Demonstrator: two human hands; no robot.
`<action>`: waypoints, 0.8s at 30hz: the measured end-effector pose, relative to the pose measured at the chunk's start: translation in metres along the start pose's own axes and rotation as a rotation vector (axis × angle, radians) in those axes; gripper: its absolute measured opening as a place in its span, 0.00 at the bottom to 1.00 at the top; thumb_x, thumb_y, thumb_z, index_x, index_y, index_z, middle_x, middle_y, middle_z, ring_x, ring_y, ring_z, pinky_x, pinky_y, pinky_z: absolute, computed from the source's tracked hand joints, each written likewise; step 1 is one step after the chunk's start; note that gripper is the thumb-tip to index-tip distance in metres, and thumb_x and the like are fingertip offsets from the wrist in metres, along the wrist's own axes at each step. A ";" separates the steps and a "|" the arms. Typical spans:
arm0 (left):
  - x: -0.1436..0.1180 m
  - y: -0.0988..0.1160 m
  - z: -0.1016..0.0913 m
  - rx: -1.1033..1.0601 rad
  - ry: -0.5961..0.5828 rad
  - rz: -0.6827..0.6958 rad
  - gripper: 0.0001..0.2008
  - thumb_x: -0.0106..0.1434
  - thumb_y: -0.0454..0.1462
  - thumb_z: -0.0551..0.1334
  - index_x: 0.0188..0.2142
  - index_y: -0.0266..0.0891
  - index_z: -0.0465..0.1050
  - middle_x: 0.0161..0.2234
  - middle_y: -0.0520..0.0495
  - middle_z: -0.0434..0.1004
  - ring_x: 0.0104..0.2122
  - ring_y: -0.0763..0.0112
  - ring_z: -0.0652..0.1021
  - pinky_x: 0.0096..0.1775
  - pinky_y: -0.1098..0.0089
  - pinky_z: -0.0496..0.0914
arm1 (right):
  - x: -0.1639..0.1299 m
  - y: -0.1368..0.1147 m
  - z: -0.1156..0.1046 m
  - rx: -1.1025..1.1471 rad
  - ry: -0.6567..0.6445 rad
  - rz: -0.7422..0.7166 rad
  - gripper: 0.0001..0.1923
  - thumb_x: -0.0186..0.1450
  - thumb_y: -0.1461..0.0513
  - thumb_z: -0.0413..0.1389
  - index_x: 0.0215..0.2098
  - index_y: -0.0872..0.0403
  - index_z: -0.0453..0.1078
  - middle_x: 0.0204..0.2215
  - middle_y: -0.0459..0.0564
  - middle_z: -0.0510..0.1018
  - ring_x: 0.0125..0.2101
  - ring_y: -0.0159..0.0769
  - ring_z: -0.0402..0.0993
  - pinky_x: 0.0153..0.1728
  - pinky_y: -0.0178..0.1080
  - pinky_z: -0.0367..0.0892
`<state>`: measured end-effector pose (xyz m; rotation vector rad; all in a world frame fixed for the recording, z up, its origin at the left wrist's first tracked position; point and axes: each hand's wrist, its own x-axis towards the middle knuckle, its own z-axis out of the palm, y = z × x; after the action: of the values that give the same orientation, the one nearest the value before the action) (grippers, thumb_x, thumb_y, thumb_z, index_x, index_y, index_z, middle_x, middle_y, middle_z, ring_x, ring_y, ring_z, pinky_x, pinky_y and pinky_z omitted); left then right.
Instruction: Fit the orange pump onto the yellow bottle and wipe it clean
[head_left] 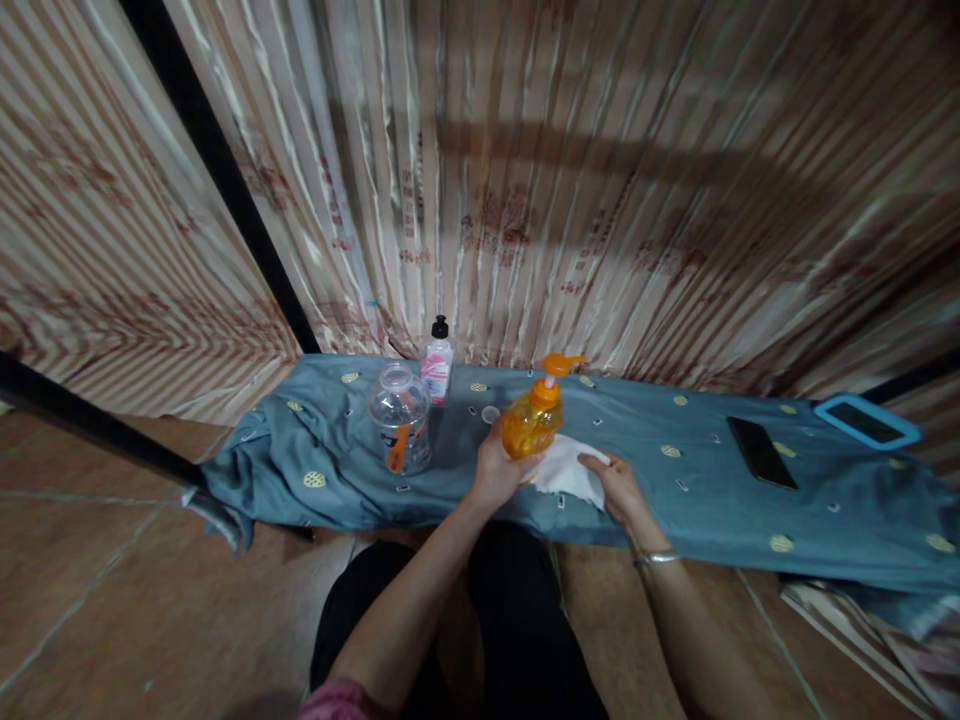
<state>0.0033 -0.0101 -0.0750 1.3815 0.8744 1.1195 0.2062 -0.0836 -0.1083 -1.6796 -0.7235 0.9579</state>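
pump bottle point(531, 420) in l hand point(495, 468)

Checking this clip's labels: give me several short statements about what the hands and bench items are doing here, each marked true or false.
1. The left hand grips the orange pump bottle. True.
2. The right hand holds the black phone. False: it rests on the white cloth; the phone lies apart to the right.
3. The clear jar lies on its side. False: it stands upright.
4. A small pink-labelled bottle stands behind the jar. True.
5. The blue fabric is plain. False: it carries yellow motifs.
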 end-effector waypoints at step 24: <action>-0.006 -0.002 0.014 -0.180 -0.140 0.111 0.31 0.55 0.39 0.70 0.56 0.40 0.62 0.56 0.41 0.74 0.53 0.59 0.77 0.57 0.58 0.72 | -0.079 -0.107 0.075 -0.056 -0.052 -0.672 0.43 0.63 0.40 0.54 0.69 0.50 0.52 0.66 0.55 0.64 0.66 0.51 0.56 0.65 0.51 0.49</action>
<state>0.0151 -0.0195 -0.0772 1.3531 0.5874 1.1417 0.1004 -0.0822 0.0019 -1.3127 -1.2534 0.5035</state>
